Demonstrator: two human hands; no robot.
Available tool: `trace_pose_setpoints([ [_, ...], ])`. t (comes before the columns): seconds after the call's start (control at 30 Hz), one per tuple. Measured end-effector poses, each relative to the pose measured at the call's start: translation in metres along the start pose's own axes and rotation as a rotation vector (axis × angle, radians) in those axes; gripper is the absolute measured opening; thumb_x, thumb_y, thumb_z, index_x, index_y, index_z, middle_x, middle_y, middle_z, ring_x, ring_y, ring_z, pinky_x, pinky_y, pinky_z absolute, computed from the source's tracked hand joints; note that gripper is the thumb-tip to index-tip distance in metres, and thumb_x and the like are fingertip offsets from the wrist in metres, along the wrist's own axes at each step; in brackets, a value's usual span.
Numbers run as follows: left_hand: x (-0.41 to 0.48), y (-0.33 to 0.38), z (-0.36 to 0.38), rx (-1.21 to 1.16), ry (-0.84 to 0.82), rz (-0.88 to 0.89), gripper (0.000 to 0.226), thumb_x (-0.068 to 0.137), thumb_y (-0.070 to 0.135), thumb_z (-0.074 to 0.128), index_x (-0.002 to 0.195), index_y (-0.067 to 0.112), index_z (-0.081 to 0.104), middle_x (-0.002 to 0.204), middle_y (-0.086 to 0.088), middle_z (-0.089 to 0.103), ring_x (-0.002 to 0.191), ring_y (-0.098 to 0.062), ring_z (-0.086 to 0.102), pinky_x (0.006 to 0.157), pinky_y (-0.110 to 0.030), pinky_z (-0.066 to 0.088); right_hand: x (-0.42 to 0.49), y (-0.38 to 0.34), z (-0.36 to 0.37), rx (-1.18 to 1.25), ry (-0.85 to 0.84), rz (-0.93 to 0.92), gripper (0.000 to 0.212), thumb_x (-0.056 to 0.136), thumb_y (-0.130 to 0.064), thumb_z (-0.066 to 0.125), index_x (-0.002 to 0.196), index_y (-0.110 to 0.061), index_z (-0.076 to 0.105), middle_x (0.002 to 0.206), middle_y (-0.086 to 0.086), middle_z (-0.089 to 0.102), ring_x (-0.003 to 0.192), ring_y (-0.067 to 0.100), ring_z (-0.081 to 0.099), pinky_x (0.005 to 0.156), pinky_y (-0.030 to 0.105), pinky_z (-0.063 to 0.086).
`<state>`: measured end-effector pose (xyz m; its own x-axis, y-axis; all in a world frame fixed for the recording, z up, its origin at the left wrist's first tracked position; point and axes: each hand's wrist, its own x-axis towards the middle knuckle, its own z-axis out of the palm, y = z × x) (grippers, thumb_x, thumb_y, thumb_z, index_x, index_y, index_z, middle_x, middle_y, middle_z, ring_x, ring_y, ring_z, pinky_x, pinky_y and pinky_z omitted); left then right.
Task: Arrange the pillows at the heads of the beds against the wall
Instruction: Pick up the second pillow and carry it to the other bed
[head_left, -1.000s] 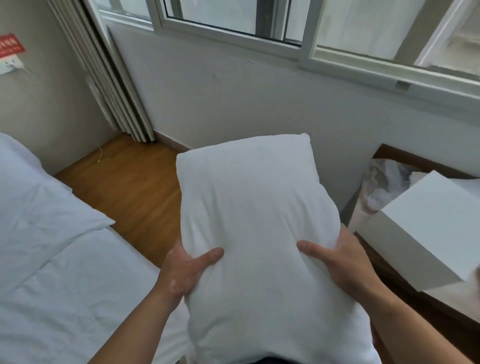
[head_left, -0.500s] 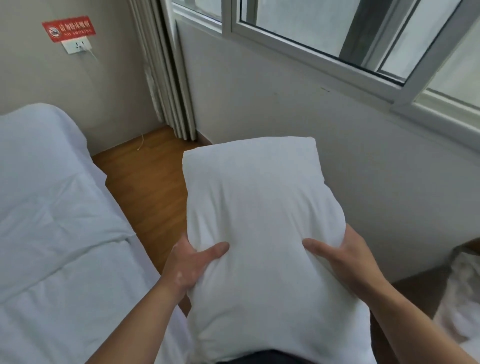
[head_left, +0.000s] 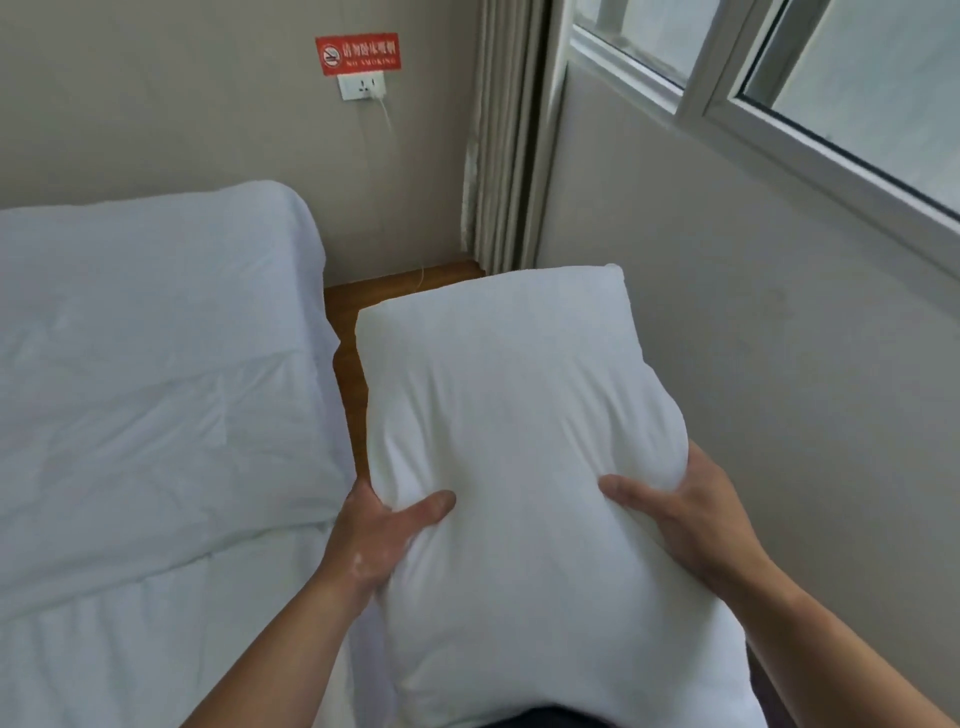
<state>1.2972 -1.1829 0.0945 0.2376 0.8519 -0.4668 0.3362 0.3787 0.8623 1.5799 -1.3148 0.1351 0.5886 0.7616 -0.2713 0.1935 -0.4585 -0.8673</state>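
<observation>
A plump white pillow (head_left: 519, 415) is held lengthwise in front of me, above the gap between the bed and the window wall. My left hand (head_left: 374, 535) grips its left side, thumb pressed on top. My right hand (head_left: 685, 514) grips its right side the same way. A bed (head_left: 145, 389) with a white folded duvet fills the left of the view. Its head end meets the beige wall (head_left: 156, 104) at the back.
A strip of wooden floor (head_left: 345, 364) runs between the bed and the window wall (head_left: 779, 338). A folded curtain (head_left: 498, 145) hangs in the corner. A red no-smoking sign (head_left: 358, 53) and a socket (head_left: 362, 86) with a cable are on the back wall.
My view has swung left: the side table and white box at the right have left the frame, and the bed and back wall now show more. Both hands keep the same grip on the pillow.
</observation>
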Motion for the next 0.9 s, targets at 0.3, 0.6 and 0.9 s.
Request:
trace_pose_setpoints([
  [0.3,0.128,0.075,-0.015,-0.046,0.26,-0.08,0.096,0.044,0.062,0.089,0.132,0.032,0.062,0.117,0.011,0.075,0.106,-0.015,0.073,0.099,-0.043,0.058,0.201,-0.086,0.044,0.036,-0.253,-0.074,0.055,0.067,-0.031,0.095,0.116,-0.034,0.071,0.103,-0.017,0.08,0.091,0.005,0.076,0.086,0.041,0.06],
  [0.6,0.244,0.13,-0.045,-0.133,0.435,-0.135,0.1,0.043,0.06,0.092,0.133,0.028,0.062,0.118,0.006,0.077,0.105,-0.019,0.074,0.099,-0.047,0.059,0.357,-0.157,0.11,-0.017,-0.382,-0.129,0.068,0.06,-0.043,0.097,0.12,-0.038,0.068,0.108,-0.015,0.079,0.099,0.014,0.076,0.09,0.047,0.06],
  [0.9,0.401,0.178,-0.128,-0.207,0.464,-0.12,0.092,0.043,0.059,0.093,0.126,0.029,0.066,0.115,0.005,0.079,0.105,-0.021,0.076,0.101,-0.05,0.059,0.495,-0.258,0.216,-0.12,-0.389,-0.217,0.063,0.063,-0.041,0.096,0.119,-0.037,0.068,0.106,-0.017,0.078,0.096,0.009,0.075,0.082,0.037,0.059],
])
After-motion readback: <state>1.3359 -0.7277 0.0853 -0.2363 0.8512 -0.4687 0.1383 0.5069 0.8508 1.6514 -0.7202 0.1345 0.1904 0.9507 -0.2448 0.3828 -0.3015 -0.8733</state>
